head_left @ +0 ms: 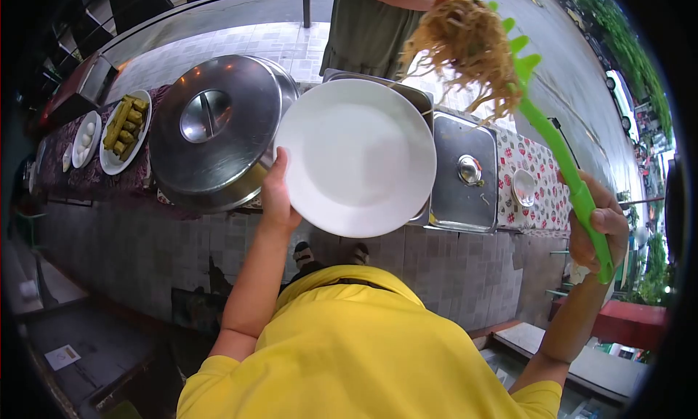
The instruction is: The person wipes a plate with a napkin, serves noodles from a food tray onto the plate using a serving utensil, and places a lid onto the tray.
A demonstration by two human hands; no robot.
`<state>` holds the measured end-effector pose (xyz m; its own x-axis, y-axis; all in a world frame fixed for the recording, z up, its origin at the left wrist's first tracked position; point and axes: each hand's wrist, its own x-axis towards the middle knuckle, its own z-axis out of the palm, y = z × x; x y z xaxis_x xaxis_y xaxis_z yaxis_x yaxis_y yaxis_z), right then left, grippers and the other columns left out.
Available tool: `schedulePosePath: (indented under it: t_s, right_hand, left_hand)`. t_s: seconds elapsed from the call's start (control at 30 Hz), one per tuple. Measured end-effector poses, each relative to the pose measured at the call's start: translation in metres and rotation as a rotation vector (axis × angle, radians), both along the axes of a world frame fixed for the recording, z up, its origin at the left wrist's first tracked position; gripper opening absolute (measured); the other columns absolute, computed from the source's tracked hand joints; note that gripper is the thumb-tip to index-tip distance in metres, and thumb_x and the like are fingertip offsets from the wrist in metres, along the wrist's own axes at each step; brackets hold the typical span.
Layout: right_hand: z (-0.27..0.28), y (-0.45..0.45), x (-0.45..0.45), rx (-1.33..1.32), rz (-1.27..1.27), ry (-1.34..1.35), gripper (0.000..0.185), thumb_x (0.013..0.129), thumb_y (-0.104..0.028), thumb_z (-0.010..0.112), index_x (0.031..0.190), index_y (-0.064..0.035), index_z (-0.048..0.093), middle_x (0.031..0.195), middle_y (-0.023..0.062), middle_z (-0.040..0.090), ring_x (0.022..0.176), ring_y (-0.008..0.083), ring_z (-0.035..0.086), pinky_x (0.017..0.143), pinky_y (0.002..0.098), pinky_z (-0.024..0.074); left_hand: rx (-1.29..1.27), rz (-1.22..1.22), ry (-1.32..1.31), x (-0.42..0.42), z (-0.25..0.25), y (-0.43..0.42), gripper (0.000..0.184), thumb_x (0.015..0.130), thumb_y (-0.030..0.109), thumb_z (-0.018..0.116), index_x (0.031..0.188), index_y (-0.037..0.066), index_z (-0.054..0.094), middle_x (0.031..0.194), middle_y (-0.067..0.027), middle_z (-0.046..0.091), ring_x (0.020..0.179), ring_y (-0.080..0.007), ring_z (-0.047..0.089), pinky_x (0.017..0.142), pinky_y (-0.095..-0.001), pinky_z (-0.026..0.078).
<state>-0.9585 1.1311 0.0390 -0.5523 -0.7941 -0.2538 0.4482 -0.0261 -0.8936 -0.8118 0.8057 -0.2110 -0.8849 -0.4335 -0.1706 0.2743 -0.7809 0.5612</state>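
My left hand grips the left rim of a white plate, thumb on top and the other fingers hidden beneath. The plate's surface is bare. In my right hand is the handle of a bright green pasta server, its toothed head raised at the upper right. A large clump of brown noodles hangs on that head, with loose strands dangling. The noodles are up and right of the plate, apart from it. Below the plate, a metal serving pan is mostly covered from view.
A big lidded steel pot stands left of the plate. Farther left are an oval dish of wrapped green rolls and a dish of eggs. A lidded steel pan and small glass dish lie right. A person stands across the table.
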Motion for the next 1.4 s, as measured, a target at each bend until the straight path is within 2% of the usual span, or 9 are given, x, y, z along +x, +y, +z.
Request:
schedulePosePath:
  t_s: [0.2,0.3,0.4,0.53,0.63,0.9,1.07,1.13,1.4]
  right_hand:
    - [-0.043,-0.037,0.005,0.324,0.045,0.062,0.050,0.077,-0.002,0.053,0.125,0.0067,0.045,0.061,0.0055,0.055,0.038,0.0107,0.050,0.032,0.0202,0.0377]
    - [-0.063,-0.054,0.019,0.630,0.128,0.436,0.050,0.075,0.001,0.055,0.125,-0.0045,0.052,0.059,0.0034,0.053,0.044,0.0104,0.050,0.043,0.0222,0.0402]
    - [-0.076,-0.056,0.033,0.682,0.224,0.980,0.054,0.074,0.004,0.054,0.126,-0.0109,0.053,0.058,0.0049,0.049,0.048,0.0125,0.050,0.051,0.0264,0.0413]
    - [-0.068,-0.063,0.049,0.650,0.099,1.322,0.057,0.070,0.003,0.057,0.124,-0.0137,0.055,0.070,0.0100,0.057,0.054,0.0149,0.052,0.055,0.0297,0.0437]
    - [-0.073,-0.064,0.051,0.680,0.191,1.369,0.058,0.069,0.004,0.058,0.124,-0.0136,0.055,0.078,0.0127,0.061,0.057,0.0160,0.054,0.057,0.0307,0.0445]
    - [-0.047,-0.020,0.053,0.756,-0.097,1.001,0.056,0.067,0.008,0.053,0.121,-0.0062,0.056,0.063,-0.0015,0.045,0.054,0.0041,0.039,0.052,0.0219,0.0332]
    - [-0.073,-0.014,0.059,1.067,0.141,0.899,0.056,0.067,0.005,0.057,0.120,-0.0140,0.059,0.063,0.0076,0.053,0.051,0.0140,0.048,0.056,0.0278,0.0419]
    - [-0.114,-0.018,0.064,0.939,0.188,1.050,0.051,0.069,-0.001,0.061,0.117,-0.0170,0.060,0.072,0.0170,0.060,0.061,0.0265,0.058,0.062,0.0364,0.0476]
    - [-0.201,-0.050,0.060,1.007,0.279,1.301,0.055,0.074,-0.011,0.058,0.128,-0.0176,0.048,0.079,0.0145,0.059,0.071,0.0336,0.060,0.063,0.0426,0.0482]
  left_hand:
    - [0.040,-0.062,0.068,-0.002,0.014,0.003,0.056,0.093,0.040,0.044,0.132,0.000,0.037,0.128,-0.0148,0.048,0.118,-0.0272,0.047,0.100,-0.0395,0.036]
    - [0.050,-0.078,0.072,0.007,0.021,-0.002,0.056,0.093,0.040,0.044,0.132,0.000,0.037,0.128,-0.0144,0.048,0.117,-0.0267,0.047,0.100,-0.0394,0.037]
    - [0.040,-0.079,0.080,0.014,0.021,-0.007,0.056,0.093,0.040,0.044,0.132,0.000,0.037,0.128,-0.0142,0.049,0.117,-0.0265,0.048,0.099,-0.0393,0.037]
    - [0.022,-0.052,0.059,0.020,0.022,-0.012,0.056,0.094,0.041,0.043,0.132,0.000,0.037,0.128,-0.0143,0.048,0.117,-0.0265,0.048,0.099,-0.0393,0.038]
    - [0.033,-0.045,0.053,0.021,0.018,-0.015,0.056,0.094,0.041,0.042,0.132,0.000,0.036,0.128,-0.0146,0.048,0.117,-0.0268,0.048,0.099,-0.0397,0.037]
    - [0.008,0.027,0.032,0.042,0.012,-0.031,0.055,0.095,0.039,0.040,0.132,-0.002,0.036,0.130,-0.0161,0.047,0.119,-0.0283,0.046,0.102,-0.0396,0.035]
    - [-0.076,0.228,-0.056,0.070,0.011,-0.059,0.055,0.095,0.039,0.040,0.131,-0.003,0.038,0.130,-0.0166,0.048,0.118,-0.0288,0.047,0.102,-0.0403,0.035]
    - [-0.120,0.300,-0.090,0.080,0.017,-0.068,0.055,0.095,0.039,0.039,0.131,-0.003,0.038,0.130,-0.0170,0.047,0.119,-0.0290,0.047,0.102,-0.0407,0.034]
    - [-0.171,0.410,-0.054,0.109,0.028,-0.079,0.056,0.096,0.040,0.038,0.131,-0.003,0.037,0.132,-0.0170,0.045,0.120,-0.0295,0.045,0.102,-0.0406,0.034]
